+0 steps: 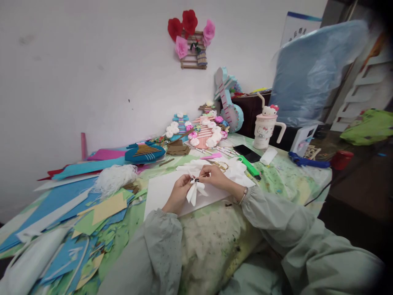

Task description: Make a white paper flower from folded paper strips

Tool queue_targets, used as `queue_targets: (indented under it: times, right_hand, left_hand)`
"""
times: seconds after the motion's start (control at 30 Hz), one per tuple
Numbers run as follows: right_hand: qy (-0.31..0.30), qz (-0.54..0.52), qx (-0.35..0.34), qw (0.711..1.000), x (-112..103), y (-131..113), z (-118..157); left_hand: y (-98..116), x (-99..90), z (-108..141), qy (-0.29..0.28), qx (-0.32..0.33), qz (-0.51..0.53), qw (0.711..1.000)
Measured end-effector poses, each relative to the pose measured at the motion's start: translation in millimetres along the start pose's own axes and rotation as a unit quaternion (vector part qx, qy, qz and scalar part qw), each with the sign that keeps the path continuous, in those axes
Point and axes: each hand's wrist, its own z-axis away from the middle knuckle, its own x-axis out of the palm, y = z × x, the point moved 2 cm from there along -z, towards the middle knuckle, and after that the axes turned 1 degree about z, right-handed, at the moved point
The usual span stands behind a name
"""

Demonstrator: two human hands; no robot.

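A small bunch of white paper petals (193, 194) hangs from my fingertips, its loose ends spread downward. My left hand (181, 190) pinches it near the top from the left. From the right, my right hand (214, 177) is closed with its fingertips at the same gathered top; a thin stick-like bit shows there, too small to name. Beneath both hands lies a white board (159, 192). Crumpled white paper (238, 170) lies just beyond my right hand, with gold-handled scissors (221, 165) on it.
A green utility knife (250, 167), a black phone (246, 153) and a lidded cup (264, 131) stand or lie to the right. Coloured paper scraps (107, 209) and a heap of white string (115, 180) cover the left. Decorated paper crafts (205, 133) lean at the back wall.
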Motion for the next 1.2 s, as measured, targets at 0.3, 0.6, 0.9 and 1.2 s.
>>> queue_targets:
  times: [0.3, 0.6, 0.9, 1.2]
  right_hand:
    - [0.006, -0.004, 0.0, 1.0, -2.4, -1.3, 0.2]
    - [0.024, -0.008, 0.008, 1.0, -3.9, 0.1, -0.1]
    - [0.026, -0.024, 0.023, 0.999, -6.2, -3.8, 0.2]
    - [0.008, -0.046, 0.035, 0.998, -5.6, -5.3, 0.1]
  left_hand:
    - [2.2, -0.8, 2.4, 0.016, -0.016, 0.01, 1.0]
    - [5.1, 1.6, 3.4, 0.013, -0.02, 0.034, 0.999]
    - [7.4, 4.1, 5.1, -0.015, -0.018, 0.031, 0.999]
    - [6.1, 4.5, 4.2, -0.029, -0.017, 0.032, 0.999]
